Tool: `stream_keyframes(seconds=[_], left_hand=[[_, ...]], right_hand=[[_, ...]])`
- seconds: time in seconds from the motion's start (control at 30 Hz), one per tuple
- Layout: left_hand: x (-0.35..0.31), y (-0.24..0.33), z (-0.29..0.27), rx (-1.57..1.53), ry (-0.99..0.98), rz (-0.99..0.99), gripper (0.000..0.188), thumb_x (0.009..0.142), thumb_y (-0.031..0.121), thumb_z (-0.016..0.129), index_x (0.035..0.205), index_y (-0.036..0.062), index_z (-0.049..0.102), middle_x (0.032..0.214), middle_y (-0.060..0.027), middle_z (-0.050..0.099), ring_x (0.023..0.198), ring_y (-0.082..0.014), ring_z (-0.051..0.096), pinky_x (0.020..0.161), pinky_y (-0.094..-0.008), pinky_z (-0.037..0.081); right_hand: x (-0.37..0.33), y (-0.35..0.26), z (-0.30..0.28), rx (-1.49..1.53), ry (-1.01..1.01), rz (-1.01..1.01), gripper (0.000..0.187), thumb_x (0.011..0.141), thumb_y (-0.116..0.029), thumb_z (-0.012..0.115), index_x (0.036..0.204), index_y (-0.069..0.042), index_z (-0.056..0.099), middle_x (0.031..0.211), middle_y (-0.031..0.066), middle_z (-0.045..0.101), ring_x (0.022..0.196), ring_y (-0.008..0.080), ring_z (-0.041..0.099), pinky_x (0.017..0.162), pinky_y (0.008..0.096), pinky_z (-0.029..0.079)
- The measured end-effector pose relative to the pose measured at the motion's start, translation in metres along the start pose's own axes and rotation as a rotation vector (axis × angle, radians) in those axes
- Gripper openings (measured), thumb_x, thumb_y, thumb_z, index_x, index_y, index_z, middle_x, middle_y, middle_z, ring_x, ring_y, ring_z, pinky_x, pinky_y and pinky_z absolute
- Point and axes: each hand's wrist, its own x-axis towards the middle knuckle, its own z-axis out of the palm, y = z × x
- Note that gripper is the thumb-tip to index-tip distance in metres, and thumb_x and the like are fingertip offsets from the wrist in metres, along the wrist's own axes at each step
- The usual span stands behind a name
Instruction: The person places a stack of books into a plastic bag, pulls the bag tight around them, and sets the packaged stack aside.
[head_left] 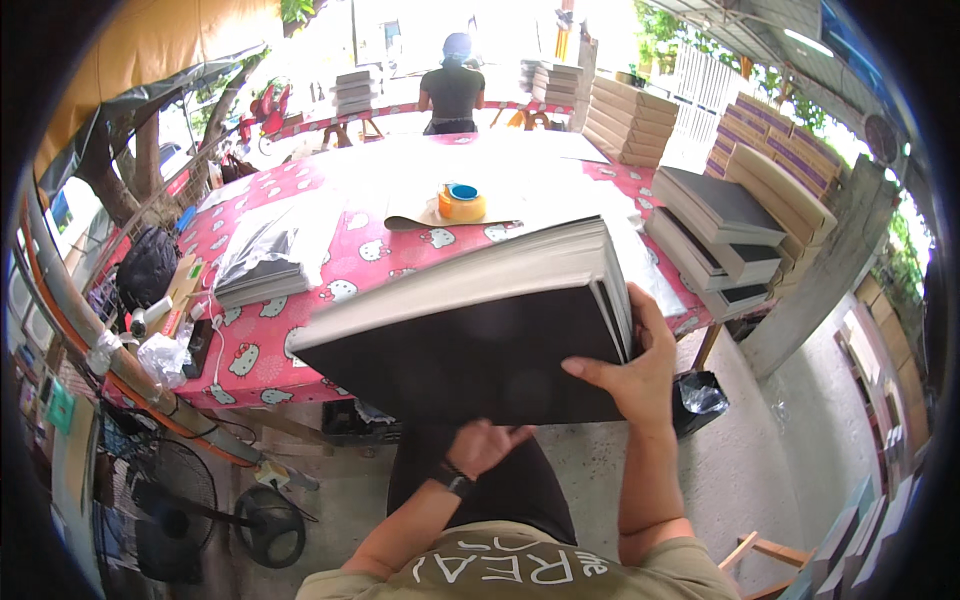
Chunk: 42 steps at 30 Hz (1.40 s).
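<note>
My right hand (645, 365) clamps the right end of the thick, black-covered rectangular paper block (470, 350) at frame centre; its long axis extends leftward. My left hand (480, 447) lies just below, closure and contact indeterminable.

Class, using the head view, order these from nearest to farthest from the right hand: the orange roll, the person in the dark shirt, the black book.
1. Black book: gripped at its right side by the right hand.
2. Orange roll: beyond the book, on the pink-covered table.
3. Person in the dark shirt: past the table's far end.
</note>
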Motion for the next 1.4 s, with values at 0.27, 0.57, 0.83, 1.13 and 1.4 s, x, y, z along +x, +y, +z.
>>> stream_keyframes(seconds=[0.27, 0.57, 0.83, 1.13, 1.4], left_hand=[[0.023, -0.084, -0.003, -0.393, -0.16, -0.423, 0.042, 0.079, 0.026, 0.057, 0.116, 0.01, 0.046, 0.121, -0.0072, 0.046, 0.116, -0.023, 0.038, 0.098, -0.0414, 0.028], [-0.06, 0.109, 0.073, 0.62, 0.18, 0.247, 0.034, 0.075, 0.021, 0.061, 0.098, -0.0013, 0.051, 0.084, -0.0166, 0.059, 0.079, -0.0226, 0.059, 0.078, -0.035, 0.046], [-0.119, 0.146, -0.073, 1.124, 0.921, 0.44, 0.062, 0.071, 0.021, 0.067, 0.121, 0.002, 0.036, 0.121, -0.0106, 0.039, 0.112, -0.0206, 0.037, 0.093, -0.0334, 0.032], [-0.108, 0.06, -0.101, 0.803, 0.832, 0.015, 0.061, 0.069, 0.015, 0.068, 0.12, -0.0026, 0.039, 0.114, -0.0106, 0.048, 0.106, -0.0213, 0.045, 0.093, -0.0309, 0.032], [-0.095, 0.054, -0.096, 0.952, 0.864, -0.05, 0.061, 0.066, 0.015, 0.07, 0.116, -0.0043, 0.041, 0.113, -0.0113, 0.049, 0.103, -0.0215, 0.047, 0.09, -0.0305, 0.034]], right_hand=[[0.021, -0.021, 0.052, -0.451, -0.649, -0.385, 0.074, 0.047, -0.035, 0.078, 0.105, 0.0, 0.049, 0.097, 0.0161, 0.054, 0.092, 0.0314, 0.052, 0.084, 0.0389, 0.038], [0.078, 0.021, 0.178, -0.626, -1.139, -0.213, 0.067, 0.055, -0.046, 0.072, 0.101, -0.001, 0.052, 0.099, 0.0161, 0.055, 0.098, 0.0297, 0.05, 0.085, 0.0399, 0.038], [0.003, 0.132, 0.11, -0.05, 0.134, -0.029, 0.037, 0.076, -0.019, 0.061, 0.105, 0.0, 0.049, 0.1, 0.0123, 0.055, 0.092, 0.022, 0.053, 0.08, 0.0327, 0.04], [-0.151, 0.242, 0.082, 0.377, -0.139, 0.726, 0.065, 0.079, -0.029, 0.059, 0.128, 0.001, 0.028, 0.127, 0.0172, 0.035, 0.119, 0.0242, 0.033, 0.098, 0.0328, 0.025], [-0.15, 0.253, 0.064, 0.252, -0.459, 0.737, 0.073, 0.08, -0.038, 0.054, 0.132, 0.0, 0.019, 0.133, 0.0183, 0.028, 0.125, 0.0242, 0.025, 0.1, 0.0315, 0.02]])
